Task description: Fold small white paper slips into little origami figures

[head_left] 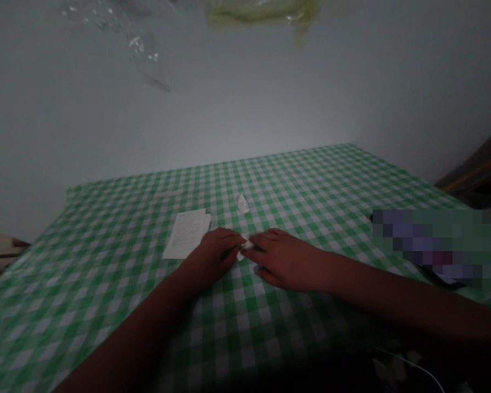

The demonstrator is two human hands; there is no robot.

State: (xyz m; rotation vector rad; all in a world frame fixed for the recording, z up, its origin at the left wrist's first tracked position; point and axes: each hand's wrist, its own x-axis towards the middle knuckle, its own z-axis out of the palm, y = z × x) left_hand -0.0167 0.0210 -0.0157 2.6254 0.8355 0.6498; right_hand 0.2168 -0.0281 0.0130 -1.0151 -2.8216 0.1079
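Both hands meet over a small piece of white paper low on the checked tablecloth. My left hand comes in from the left, its thumb and fingertips closed on the paper's left side. From the right, my right hand has its fingertips on the paper's other side and looks slightly blurred. Most of the paper is hidden under the fingers, so its folds cannot be made out. Beyond the hands lies another small folded white paper. Printed sheets lie stacked just left of my left hand.
A green and white checked tablecloth covers the table, which stands against a pale wall. At the right lies a phone-like device, its screen pixelated. A white cable shows below the table's front edge.
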